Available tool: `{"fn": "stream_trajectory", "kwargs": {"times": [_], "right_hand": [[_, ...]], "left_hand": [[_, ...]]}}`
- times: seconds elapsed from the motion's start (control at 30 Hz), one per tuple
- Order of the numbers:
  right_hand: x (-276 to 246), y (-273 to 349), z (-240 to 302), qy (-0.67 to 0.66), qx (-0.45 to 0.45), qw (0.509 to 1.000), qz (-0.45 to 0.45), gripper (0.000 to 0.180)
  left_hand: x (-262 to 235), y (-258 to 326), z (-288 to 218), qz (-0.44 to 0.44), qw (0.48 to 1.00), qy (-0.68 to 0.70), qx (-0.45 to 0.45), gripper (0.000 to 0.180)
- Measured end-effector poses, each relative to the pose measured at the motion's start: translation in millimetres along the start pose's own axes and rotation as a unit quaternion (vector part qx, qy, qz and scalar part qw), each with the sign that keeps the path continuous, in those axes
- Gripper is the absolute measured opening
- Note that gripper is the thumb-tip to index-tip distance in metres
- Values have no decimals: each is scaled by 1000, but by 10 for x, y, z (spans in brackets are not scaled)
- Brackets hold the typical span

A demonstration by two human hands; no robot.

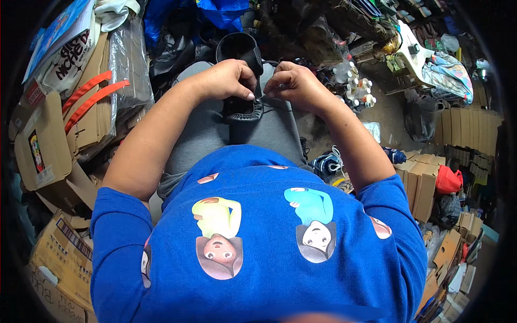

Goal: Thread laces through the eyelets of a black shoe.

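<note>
A black leather-like shoe (243,114) rests on my lap between the grey-trousered legs, its gathered edge toward me. Its far part rises as a rounded black opening beyond my knuckles. My left hand (235,79) is closed on the shoe's edge, thumb and fingers pinching it. Just right of the shoe, my right hand (293,85) is closed too, thumb against the fingertips. Whatever that pinch holds is too small to make out.
Cardboard boxes (46,140) and plastic-wrapped board crowd the left side. Black shoes (172,56) and a blue plastic bag (223,13) lie beyond my knees. To the right are small white-capped bottles (360,89), a white chair (412,54) and stacked boxes (420,177).
</note>
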State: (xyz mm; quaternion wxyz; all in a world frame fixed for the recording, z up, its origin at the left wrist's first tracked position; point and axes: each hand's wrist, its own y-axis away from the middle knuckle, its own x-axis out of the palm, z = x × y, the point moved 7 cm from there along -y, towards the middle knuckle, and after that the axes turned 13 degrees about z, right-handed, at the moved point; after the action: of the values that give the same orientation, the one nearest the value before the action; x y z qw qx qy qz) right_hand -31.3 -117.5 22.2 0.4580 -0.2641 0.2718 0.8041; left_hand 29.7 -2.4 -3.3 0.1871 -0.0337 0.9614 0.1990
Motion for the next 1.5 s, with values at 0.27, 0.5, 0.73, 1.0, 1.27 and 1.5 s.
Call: {"fn": "stream_trajectory", "kwargs": {"times": [0.27, 0.5, 0.73, 1.0, 1.27, 1.5], "right_hand": [[140, 2, -7, -26, -18, 999, 14, 15], [285, 208, -23, -32, 1, 996, -81, 16], [240, 223, 280, 157, -10, 987, -40, 10], [382, 2, 628, 386, -46, 919, 59, 14], [356, -40, 232, 110, 14, 994, -4, 10], [231, 440, -291, -402, 94, 911, 6, 22]], "left_hand": [[72, -13, 89, -1, 996, 87, 8, 23], [104, 63, 16, 58, 998, 6, 39, 32], [147, 50, -31, 102, 994, -37, 2, 33], [71, 6, 0, -20, 995, -95, 27, 16], [48, 42, 51, -157, 975, -141, 75, 25], [285, 879, -90, -273, 948, -166, 1, 52]]}}
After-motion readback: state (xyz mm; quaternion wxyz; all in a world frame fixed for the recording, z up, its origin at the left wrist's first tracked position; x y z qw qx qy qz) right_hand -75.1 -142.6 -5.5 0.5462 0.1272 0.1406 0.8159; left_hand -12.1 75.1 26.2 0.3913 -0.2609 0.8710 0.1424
